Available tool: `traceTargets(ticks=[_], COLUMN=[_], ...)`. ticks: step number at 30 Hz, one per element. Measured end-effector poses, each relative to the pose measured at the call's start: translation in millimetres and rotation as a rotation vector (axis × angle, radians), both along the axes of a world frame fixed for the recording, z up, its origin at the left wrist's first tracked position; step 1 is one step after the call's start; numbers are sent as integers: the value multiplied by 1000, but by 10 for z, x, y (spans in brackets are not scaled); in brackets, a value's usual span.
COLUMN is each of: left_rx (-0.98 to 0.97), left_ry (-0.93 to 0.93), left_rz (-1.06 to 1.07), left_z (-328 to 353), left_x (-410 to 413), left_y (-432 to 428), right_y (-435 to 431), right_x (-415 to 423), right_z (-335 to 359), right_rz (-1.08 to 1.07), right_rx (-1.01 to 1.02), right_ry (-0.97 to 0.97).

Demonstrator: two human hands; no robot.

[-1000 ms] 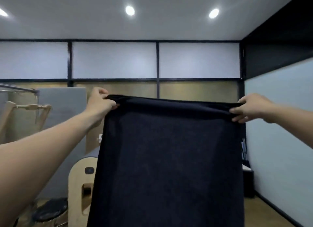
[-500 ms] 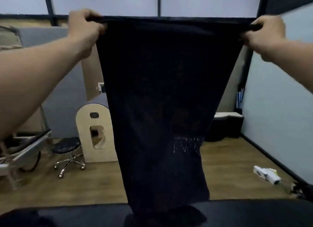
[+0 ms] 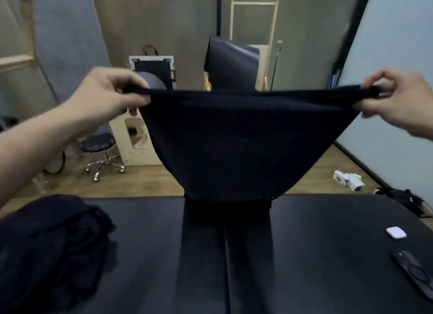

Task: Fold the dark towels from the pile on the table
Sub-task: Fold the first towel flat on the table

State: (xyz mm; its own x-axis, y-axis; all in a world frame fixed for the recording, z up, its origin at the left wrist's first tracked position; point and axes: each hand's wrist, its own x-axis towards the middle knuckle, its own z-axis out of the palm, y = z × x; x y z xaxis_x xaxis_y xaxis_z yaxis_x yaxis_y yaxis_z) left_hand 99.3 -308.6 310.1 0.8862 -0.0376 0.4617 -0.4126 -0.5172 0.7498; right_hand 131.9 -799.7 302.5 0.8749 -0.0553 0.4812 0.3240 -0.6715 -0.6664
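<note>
A dark towel [image 3: 246, 145] hangs stretched between both hands above the far edge of the black table [image 3: 328, 255]. My left hand [image 3: 112, 95] pinches its top left corner and my right hand [image 3: 396, 100] pinches its top right corner. The towel's lower part lies on the table and runs toward me as a long dark strip [image 3: 225, 255]. A crumpled pile of dark towels [image 3: 46, 248] sits on the table at the near left.
A white earbud case [image 3: 396, 232] and a black remote [image 3: 414, 272] lie on the table at the right. Beyond the table is a wooden floor with a rolling stool [image 3: 103, 154], a wooden barrel frame [image 3: 133, 138] and a white box [image 3: 348, 180].
My view has tipped down from the ceiling to the table. Both hands have lowered the towel, so its bottom end now lies along the table.
</note>
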Motion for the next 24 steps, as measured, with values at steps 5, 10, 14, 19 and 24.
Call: traceTargets(ticks=[5,10,14,19,24], left_rx=[-40,-100,-501,-605,-594], left_ry=[458,754,797,815,887], left_rz=[71,203,317,504,640], left_z=[-1752,-2801,-2973,-3275,-3658], left_x=[-1127,-2046,-2423,-2777,-3057], left_y=[-168,-313,-456,-659,-830], right_y=[-225,-261,-240,-175,-230], right_x=[-989,-1822,-2104,-2533,-2966], right_z=[-1595,-2731,-2870,-3091,-3641], right_rz=[188,258,152,49,-14], right_rx=[-542,-569,-385,-219,11], right_ry=[433,666,628,496,764])
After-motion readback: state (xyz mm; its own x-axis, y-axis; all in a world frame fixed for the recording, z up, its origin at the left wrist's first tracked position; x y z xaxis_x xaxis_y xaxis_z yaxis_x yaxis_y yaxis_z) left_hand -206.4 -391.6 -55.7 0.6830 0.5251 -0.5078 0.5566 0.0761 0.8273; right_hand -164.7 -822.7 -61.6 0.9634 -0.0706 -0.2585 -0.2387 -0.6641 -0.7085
